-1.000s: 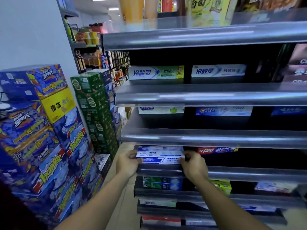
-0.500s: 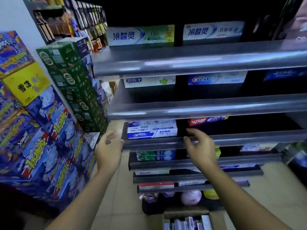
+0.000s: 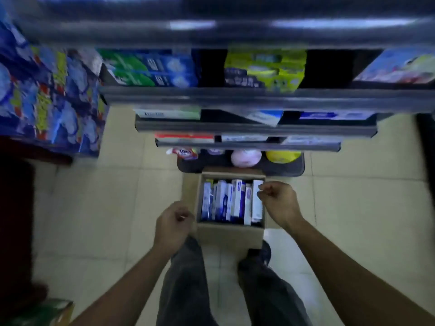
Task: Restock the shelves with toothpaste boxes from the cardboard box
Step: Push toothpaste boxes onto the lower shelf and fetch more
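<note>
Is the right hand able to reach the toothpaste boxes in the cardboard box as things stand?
Probably yes. The cardboard box is open on top, the toothpaste boxes stand upright inside, and the right hand hovers at its right edge, holding nothing. Nothing lies between.

I have both arms reaching down and forward; left hand (image 3: 173,222) and right hand (image 3: 279,203) loosely curled, both empty, well apart.
</note>
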The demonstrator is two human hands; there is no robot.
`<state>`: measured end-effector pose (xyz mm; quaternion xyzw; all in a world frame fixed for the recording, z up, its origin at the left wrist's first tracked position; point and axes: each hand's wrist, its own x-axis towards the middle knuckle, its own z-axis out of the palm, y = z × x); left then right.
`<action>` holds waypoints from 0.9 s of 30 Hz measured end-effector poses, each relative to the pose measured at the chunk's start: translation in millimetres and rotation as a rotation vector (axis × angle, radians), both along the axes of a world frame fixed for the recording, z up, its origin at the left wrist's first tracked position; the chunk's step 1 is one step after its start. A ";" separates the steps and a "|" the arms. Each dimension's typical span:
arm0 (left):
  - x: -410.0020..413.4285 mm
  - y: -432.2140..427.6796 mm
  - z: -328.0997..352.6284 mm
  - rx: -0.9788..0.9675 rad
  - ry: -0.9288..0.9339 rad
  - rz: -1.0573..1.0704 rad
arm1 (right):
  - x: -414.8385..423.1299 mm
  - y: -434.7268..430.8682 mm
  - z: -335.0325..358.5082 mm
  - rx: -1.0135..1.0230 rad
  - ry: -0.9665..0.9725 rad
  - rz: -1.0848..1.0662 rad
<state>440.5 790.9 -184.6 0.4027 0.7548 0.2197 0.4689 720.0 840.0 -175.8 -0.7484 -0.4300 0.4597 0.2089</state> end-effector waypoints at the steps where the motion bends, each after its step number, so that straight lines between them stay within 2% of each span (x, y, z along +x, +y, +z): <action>1: 10.8 -8.5 -21.5 -0.062 0.010 -0.025 | 4.9 -7.3 -22.4 -0.063 0.030 -0.019; 4: 41.3 -26.1 -102.5 -0.221 -0.032 -0.028 | 14.3 -25.0 -103.4 -0.235 0.082 -0.006; 7: 60.2 -24.7 -187.0 -0.324 0.031 -0.103 | 11.9 -33.1 -179.6 -0.335 0.109 -0.051; 14: 94.8 -0.4 -396.9 -0.451 0.213 -0.423 | -3.1 -48.3 -335.4 -0.397 0.114 -0.082; 17: 106.6 3.1 -457.5 -0.496 0.241 -0.526 | -7.0 -59.5 -375.4 -0.374 0.140 -0.119; 22: 112.4 12.7 -502.8 -0.442 0.332 -0.471 | -6.7 -72.1 -406.8 -0.386 0.182 -0.149; 24: 106.5 16.8 -498.2 -0.412 0.324 -0.424 | -5.6 -69.9 -405.0 -0.397 0.173 -0.148; 27: 95.3 17.4 -462.4 -0.360 0.205 -0.259 | -3.1 -58.4 -393.3 -0.405 0.183 -0.206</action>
